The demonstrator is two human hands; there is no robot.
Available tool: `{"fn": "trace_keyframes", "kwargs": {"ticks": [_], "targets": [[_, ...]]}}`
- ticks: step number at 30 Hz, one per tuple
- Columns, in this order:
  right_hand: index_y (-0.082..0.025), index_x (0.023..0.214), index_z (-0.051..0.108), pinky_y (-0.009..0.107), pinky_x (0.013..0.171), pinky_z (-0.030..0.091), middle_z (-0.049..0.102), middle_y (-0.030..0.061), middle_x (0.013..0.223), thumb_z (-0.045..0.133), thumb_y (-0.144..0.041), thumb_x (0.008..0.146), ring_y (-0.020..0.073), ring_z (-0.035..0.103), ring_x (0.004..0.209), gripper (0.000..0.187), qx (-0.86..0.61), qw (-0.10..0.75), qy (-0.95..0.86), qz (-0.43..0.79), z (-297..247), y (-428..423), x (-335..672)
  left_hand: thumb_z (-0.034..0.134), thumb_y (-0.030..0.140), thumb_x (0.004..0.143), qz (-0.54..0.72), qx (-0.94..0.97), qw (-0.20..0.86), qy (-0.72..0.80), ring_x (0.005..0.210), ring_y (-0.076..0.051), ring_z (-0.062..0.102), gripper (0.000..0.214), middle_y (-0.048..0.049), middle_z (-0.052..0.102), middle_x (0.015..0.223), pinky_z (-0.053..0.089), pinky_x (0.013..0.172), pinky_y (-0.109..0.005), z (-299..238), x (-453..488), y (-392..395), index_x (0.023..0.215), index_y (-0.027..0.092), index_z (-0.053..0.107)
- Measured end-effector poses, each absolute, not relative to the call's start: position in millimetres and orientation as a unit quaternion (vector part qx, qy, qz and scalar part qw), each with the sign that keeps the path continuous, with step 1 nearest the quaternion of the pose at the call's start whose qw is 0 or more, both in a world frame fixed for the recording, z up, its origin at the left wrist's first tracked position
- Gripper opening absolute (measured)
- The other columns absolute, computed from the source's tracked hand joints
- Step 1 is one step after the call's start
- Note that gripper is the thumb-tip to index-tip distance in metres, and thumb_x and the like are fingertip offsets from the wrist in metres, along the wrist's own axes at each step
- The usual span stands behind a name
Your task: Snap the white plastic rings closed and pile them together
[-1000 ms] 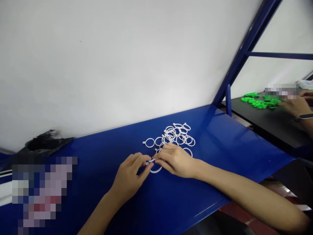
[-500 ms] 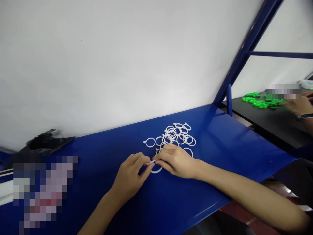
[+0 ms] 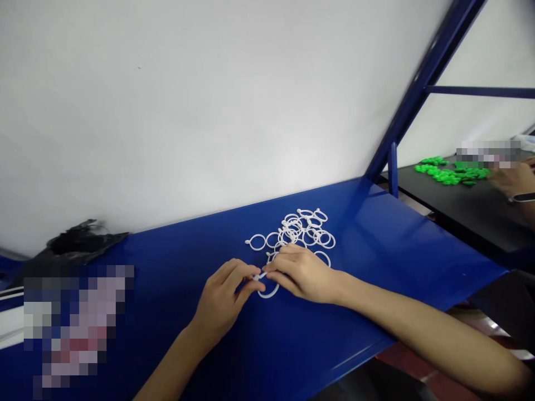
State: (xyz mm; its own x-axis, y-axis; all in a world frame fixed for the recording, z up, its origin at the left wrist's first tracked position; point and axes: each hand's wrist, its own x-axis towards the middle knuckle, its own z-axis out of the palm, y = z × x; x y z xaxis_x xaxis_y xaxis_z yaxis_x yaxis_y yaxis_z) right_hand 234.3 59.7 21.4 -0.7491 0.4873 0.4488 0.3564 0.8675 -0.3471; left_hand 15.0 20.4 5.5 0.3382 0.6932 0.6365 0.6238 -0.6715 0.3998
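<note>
Between my two hands is a white plastic ring (image 3: 270, 292) with a small knob or eyelet, much like a curtain ring. My left hand (image 3: 225, 289) pinches its small end between thumb and fingers. From the other side my right hand (image 3: 301, 273) grips the same ring near that end; the fingertips of both hands nearly meet and hide part of it. Just behind my right hand lies a loose heap of similar white rings (image 3: 292, 225). One ring (image 3: 257, 242) lies apart at the heap's left side, its knob pointing left.
The blue tabletop (image 3: 167, 312) backs onto a white wall. At left are a crumpled black plastic bag (image 3: 79, 239) and a pixelated patch. A blue frame post (image 3: 393, 133) rises at right. Beyond it, a co-worker's hand (image 3: 516, 181) is near green pieces (image 3: 447, 175) on a black table.
My left fingers have shifted slightly to the right along the ring, closer to my right fingertips. The ring has turned a little; the heap lies as before.
</note>
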Motion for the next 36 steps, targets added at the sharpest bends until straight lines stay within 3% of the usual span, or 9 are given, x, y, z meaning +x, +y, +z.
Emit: {"fn": "trace_keyframes", "kwargs": {"ticks": [9,19,31,36], "targets": [[-0.014,0.102,0.064,0.031,0.076,0.046,0.067,0.0050,0.083,0.041,-0.027,0.104,0.0171,0.054,0.076,0.027,-0.203,0.248,-0.941,0.112,18.8,59.0,231.8,0.064,0.031,0.092,0.412,0.835,0.012,0.365,0.068,-0.011,0.061,0.013,0.0029,0.065,0.076,0.047,0.067,-0.023,5.2,16.0,20.5,0.084,0.021,0.060],[-0.013,0.098,0.064,0.028,0.072,0.041,0.063,0.0056,0.079,0.033,-0.026,0.107,0.0164,0.045,0.073,0.034,-0.173,0.236,-0.954,0.059,28.6,47.6,229.6,0.057,0.017,0.095,0.429,0.837,0.071,0.332,0.066,-0.010,0.056,0.011,0.0039,0.062,0.073,0.045,0.065,-0.023,6.5,15.5,16.3,0.085,0.021,0.055],[-0.013,0.105,0.068,0.029,0.074,0.044,0.065,0.0065,0.084,0.041,-0.025,0.105,0.0161,0.051,0.077,0.030,-0.217,0.264,-0.940,0.017,25.3,55.9,232.5,0.054,0.037,0.097,0.359,0.844,0.015,0.398,0.073,-0.015,0.058,0.018,0.0004,0.063,0.079,0.047,0.069,-0.028,2.9,16.9,23.9,0.088,0.022,0.057],[-0.015,0.109,0.068,0.029,0.072,0.041,0.067,0.0063,0.089,0.045,-0.024,0.103,0.0171,0.054,0.080,0.025,-0.251,0.255,-0.933,-0.046,26.1,62.0,236.5,0.049,0.041,0.098,0.314,0.833,0.033,0.455,0.092,-0.020,0.061,0.022,-0.0027,0.067,0.098,0.051,0.085,-0.037,-3.8,12.8,27.3,0.104,0.023,0.059]]}}
